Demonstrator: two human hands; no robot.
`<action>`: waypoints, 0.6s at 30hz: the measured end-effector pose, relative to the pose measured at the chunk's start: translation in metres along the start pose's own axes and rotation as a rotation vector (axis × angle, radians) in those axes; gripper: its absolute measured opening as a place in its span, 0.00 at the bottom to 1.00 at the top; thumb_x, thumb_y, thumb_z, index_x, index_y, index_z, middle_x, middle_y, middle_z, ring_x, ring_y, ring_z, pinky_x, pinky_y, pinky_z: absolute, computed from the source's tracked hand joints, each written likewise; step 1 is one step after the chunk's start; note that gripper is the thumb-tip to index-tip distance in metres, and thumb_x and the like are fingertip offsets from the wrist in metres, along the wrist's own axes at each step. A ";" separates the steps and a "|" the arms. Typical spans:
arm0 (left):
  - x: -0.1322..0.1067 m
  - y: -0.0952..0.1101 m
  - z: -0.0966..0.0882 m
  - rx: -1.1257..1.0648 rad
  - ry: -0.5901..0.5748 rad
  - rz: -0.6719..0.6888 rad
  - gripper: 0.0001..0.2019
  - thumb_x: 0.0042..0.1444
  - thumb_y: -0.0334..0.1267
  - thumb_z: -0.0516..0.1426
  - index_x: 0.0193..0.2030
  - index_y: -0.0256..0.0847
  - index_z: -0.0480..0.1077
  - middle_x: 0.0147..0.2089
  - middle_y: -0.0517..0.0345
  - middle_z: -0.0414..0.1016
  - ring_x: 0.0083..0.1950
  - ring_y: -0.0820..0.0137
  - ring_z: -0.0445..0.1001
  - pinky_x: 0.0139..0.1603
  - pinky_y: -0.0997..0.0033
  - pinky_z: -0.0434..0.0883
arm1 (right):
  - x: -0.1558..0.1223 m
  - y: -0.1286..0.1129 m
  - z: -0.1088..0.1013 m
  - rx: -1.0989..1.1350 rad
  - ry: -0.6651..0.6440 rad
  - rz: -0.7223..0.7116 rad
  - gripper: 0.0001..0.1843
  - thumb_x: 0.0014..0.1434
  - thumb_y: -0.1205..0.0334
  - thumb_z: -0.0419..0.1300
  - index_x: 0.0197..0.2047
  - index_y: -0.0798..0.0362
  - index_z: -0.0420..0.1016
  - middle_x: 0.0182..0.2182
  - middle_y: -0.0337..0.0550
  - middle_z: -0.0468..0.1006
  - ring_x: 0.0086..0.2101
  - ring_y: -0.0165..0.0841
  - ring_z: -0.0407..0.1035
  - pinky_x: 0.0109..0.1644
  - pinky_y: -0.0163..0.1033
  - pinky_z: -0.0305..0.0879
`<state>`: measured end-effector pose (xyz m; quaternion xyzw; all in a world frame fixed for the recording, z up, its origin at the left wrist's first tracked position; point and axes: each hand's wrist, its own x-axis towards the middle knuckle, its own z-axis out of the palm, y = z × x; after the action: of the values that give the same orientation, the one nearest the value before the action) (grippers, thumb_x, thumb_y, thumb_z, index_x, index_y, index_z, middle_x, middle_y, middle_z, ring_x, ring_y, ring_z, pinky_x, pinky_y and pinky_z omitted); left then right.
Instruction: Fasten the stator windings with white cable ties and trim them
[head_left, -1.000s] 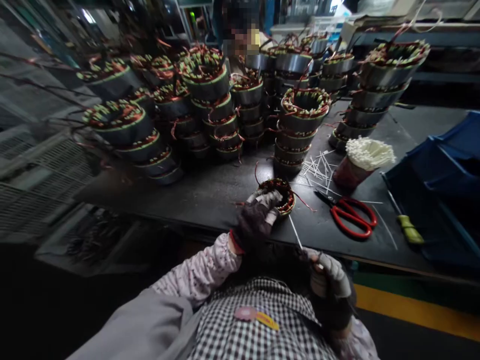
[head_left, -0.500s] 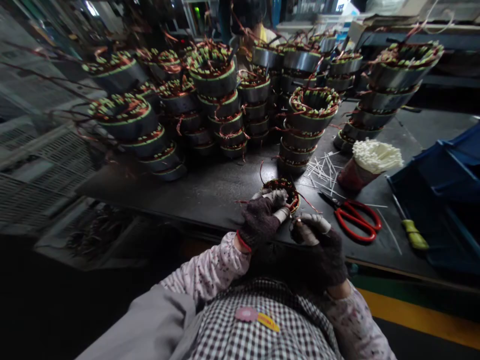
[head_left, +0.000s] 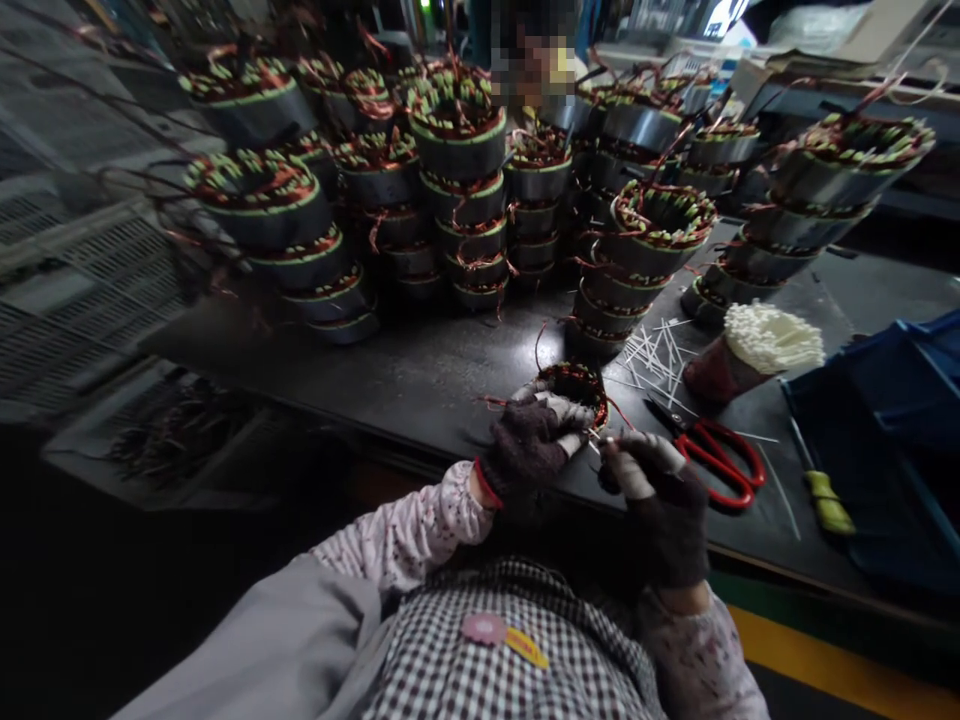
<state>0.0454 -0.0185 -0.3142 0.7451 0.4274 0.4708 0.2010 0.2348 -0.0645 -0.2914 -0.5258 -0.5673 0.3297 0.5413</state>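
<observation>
A wound motor stator (head_left: 574,378), a ring packed with copper windings and pale slot pieces, sits at the table's front edge. My left hand (head_left: 534,438), in a dark glove with grey-taped fingers, is closed on its near rim and hides part of it. Just right of the stator is my right hand (head_left: 660,490), gloved and taped likewise, its thumb and fingertips pinched together. A thin pale end shows between the two hands; whether the right fingertips hold it is unclear. Loose copper leads stick out from the stator.
Stacked stators (head_left: 461,140) line the back of the table. To the right are loose white sticks (head_left: 656,360), a cup of white sticks (head_left: 724,370), red-handled scissors (head_left: 724,465), a screwdriver (head_left: 829,500) and a blue bin (head_left: 900,410). A person (head_left: 532,50) is beyond the stacks.
The view has swung slightly, so most things sit further right. My right hand's fingertips have shifted a little beside the stator, and a pale end now shows between the hands.
</observation>
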 end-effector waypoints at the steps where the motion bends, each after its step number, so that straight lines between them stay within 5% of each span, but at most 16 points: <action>1: 0.000 0.000 0.000 0.001 0.005 0.012 0.06 0.69 0.36 0.69 0.49 0.45 0.89 0.50 0.55 0.94 0.53 0.58 0.92 0.71 0.45 0.82 | -0.002 -0.001 0.000 0.000 0.021 -0.029 0.11 0.66 0.48 0.75 0.41 0.46 0.91 0.31 0.40 0.86 0.27 0.36 0.77 0.32 0.42 0.78; 9: 0.002 0.002 -0.003 0.023 -0.033 -0.004 0.06 0.67 0.35 0.69 0.48 0.47 0.89 0.48 0.56 0.94 0.53 0.56 0.91 0.73 0.41 0.81 | 0.010 0.015 0.003 -0.155 -0.127 -0.041 0.12 0.69 0.47 0.71 0.46 0.44 0.92 0.32 0.42 0.87 0.34 0.44 0.83 0.43 0.51 0.85; 13: 0.003 0.002 -0.008 -0.045 -0.078 0.032 0.06 0.70 0.37 0.68 0.49 0.48 0.89 0.48 0.57 0.94 0.53 0.58 0.91 0.74 0.43 0.79 | 0.013 0.019 0.003 -0.279 -0.015 -0.341 0.10 0.73 0.53 0.69 0.49 0.42 0.93 0.47 0.48 0.92 0.50 0.48 0.87 0.57 0.56 0.87; 18: 0.004 0.003 -0.012 -0.087 -0.099 0.052 0.05 0.72 0.40 0.69 0.48 0.46 0.89 0.49 0.55 0.94 0.54 0.57 0.90 0.72 0.46 0.80 | 0.020 0.017 -0.001 -0.382 0.000 -0.582 0.08 0.72 0.58 0.69 0.48 0.39 0.93 0.50 0.48 0.90 0.53 0.49 0.86 0.57 0.58 0.87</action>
<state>0.0365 -0.0179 -0.3043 0.7689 0.3768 0.4565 0.2417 0.2425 -0.0421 -0.3016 -0.4337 -0.7450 0.0494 0.5044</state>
